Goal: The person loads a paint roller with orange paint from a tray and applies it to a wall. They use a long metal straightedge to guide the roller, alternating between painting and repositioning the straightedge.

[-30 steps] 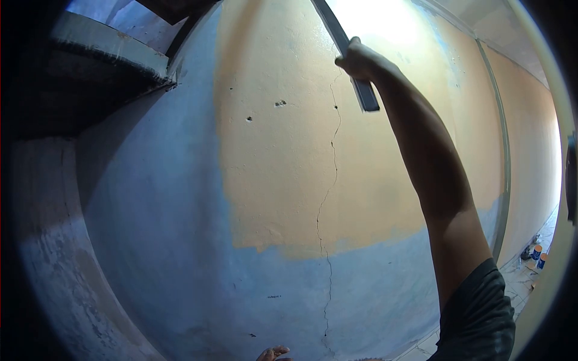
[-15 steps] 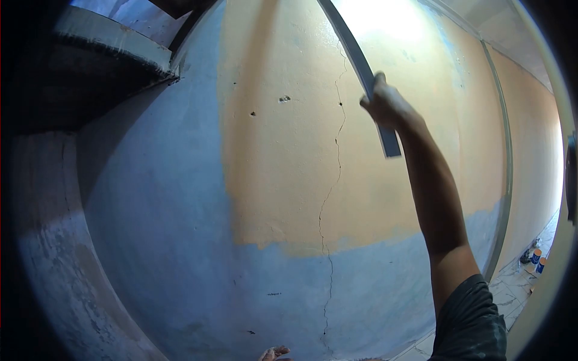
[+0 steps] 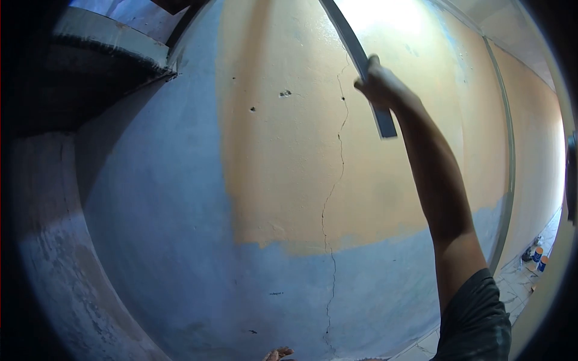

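Note:
My right hand (image 3: 385, 86) is wrapped round a long dark grey rectangular bar (image 3: 349, 37), near its lower end. The bar slants up and to the left and runs out of view at the top; its pale-edged lower end sticks out below my fist. Behind it is a wall, painted yellow-orange (image 3: 289, 174) in the upper middle and blue (image 3: 162, 240) around that. A thin crack (image 3: 332, 265) winds down the wall below the bar. Only part of my left hand (image 3: 279, 354) shows at the bottom edge, fingers loosely bent and apart, with nothing visible in them.
A dark-bottomed concrete ledge (image 3: 114, 36) juts out at the upper left. Several small holes (image 3: 285, 94) mark the yellow-orange paint. At the far right, cans (image 3: 537, 255) stand on the tiled floor (image 3: 512, 295) beside another wall. A bright glare covers the top of the wall.
My right hand and the bar's lower end have moved up and slightly left along the wall. My left hand stays at the bottom edge, barely shifted.

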A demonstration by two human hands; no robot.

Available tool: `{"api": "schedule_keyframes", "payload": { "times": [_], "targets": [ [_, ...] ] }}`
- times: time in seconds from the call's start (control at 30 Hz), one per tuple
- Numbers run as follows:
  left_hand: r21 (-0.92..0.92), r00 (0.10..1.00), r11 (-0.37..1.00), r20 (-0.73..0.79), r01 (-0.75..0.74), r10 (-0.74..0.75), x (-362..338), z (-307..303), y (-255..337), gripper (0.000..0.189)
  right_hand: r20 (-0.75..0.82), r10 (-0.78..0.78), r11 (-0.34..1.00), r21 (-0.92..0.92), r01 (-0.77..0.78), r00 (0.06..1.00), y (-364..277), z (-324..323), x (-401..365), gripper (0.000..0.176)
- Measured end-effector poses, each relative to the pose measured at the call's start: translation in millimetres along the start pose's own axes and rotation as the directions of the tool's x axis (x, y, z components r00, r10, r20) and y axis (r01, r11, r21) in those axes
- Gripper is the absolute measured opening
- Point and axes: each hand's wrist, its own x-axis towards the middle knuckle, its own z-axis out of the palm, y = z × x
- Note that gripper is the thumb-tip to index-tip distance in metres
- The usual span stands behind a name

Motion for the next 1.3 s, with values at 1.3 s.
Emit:
{"api": "schedule_keyframes", "payload": {
  "times": [1.3],
  "targets": [
    [0.157, 0.988, 0.978, 0.091, -0.141, 0.127, -39.1, 114.5, 104.9, 0.049, 0.109, 0.177, 0.944, 0.262, -0.2, 0.978, 33.8, 82.3, -247.2, 0.063]
  ]
}}
